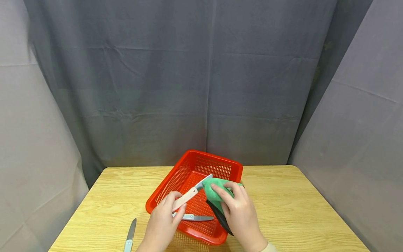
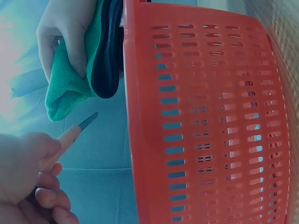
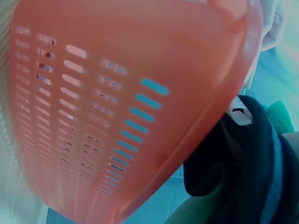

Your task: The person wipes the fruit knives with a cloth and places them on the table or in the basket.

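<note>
Up Against a Slotted Side

Looks onto a red slotted plastic basket (image 3: 154,51), slanting across most of the view. Catches, to its right, black cloth (image 3: 252,158), fuzzy green cloth (image 3: 279,116) and a white piece (image 3: 239,111) (too hidden to identify).

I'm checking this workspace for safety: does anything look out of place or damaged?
The red basket sits askew on the table, not square with its edges. A loose knife lies outside it, to the left, while another knife lies inside. No spill or damage shows.
</note>
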Demonstrator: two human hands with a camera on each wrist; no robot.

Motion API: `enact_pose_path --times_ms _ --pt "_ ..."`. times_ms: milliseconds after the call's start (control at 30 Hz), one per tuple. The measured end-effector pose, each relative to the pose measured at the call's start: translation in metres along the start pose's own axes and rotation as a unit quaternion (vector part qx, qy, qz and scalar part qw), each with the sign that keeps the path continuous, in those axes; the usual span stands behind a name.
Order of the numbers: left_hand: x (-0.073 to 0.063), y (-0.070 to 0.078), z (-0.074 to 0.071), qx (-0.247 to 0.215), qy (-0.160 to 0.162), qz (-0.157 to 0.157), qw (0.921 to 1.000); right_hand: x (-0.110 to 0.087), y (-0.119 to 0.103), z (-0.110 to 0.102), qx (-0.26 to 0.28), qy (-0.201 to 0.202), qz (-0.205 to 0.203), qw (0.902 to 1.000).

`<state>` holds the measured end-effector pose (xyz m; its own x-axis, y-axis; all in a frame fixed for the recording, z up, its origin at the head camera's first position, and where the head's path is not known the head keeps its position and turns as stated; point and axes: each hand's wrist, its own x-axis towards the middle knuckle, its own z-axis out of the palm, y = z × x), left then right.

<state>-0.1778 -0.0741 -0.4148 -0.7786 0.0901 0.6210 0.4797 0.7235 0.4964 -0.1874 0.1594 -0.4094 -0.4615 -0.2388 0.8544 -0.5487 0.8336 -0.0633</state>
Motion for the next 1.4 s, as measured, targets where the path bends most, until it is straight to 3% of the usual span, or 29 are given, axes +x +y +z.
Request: enact_pose_path --times_ms 533,1100,1400 --pt "-0.0031 -0.0027 0.0049 0.035 0.011 0.054 0.9979 -0.0024 -0.0042 0.0045 0.016 -0.02 -0.006 0.9997" --pt "-0.0038 -0.0016 0.0041 0.032 0.02 0.097 0.9946 -0.0036 -0.0031 0.0052 0.005 -0.045 0.035 0.9984" --pt "-0.0024 -0.0032 0.0051 0.027 0.034 0.12 0.9918 -0.0045 0.0028 0.0084 -0.008 -0.019 0.044 0.9988"
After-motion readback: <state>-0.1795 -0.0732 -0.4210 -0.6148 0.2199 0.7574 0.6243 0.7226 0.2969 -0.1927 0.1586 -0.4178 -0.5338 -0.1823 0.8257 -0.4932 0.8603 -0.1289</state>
